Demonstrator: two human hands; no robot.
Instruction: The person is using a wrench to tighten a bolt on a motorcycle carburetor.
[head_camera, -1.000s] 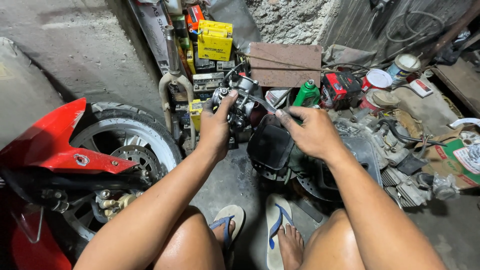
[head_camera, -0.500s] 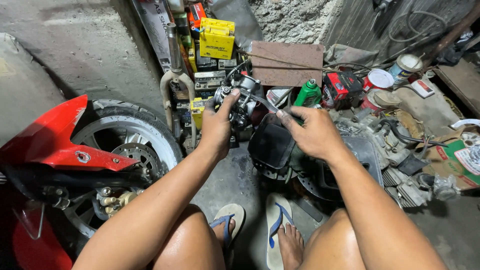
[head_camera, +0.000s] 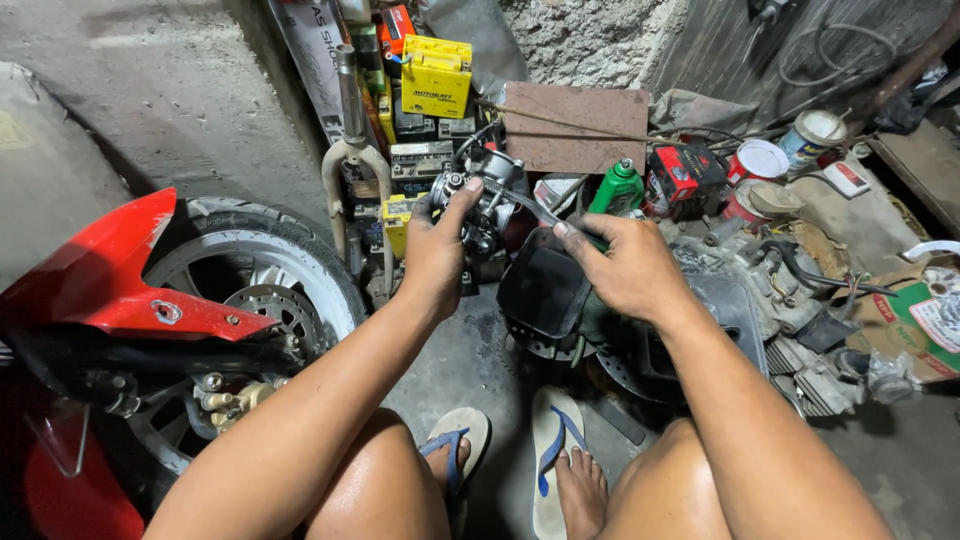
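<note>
A: Carburetor (head_camera: 480, 200), one of them, a grey metal one, is held up in front of the clutter along the wall. Who has it?

B: The left hand (head_camera: 435, 255). Its fingers are wrapped around the near side and the thumb lies over the top, so it is clamped on the body.

A: And the other hand?

B: The right hand (head_camera: 625, 270) grips one slim metal tool (head_camera: 530, 207), fingers curled around the near end. The far end reaches to the carburetor's upper right side. What kind of tool it is, I cannot tell.

A: Count what surrounds them.

B: One motorcycle front wheel (head_camera: 255, 290) at the left, under one red fender (head_camera: 110, 275). One yellow box (head_camera: 436, 77) sits on the stack behind, and one bare metal fork (head_camera: 350, 150) leans there. One green bottle (head_camera: 618, 188) stands just right of the carburetor. Two red-and-white cans (head_camera: 750, 175) sit further right.

A: Below?

B: Two feet in two sandals (head_camera: 555, 460) on the concrete, between the knees, and one dark engine casing (head_camera: 545, 290) under the right hand.
</note>
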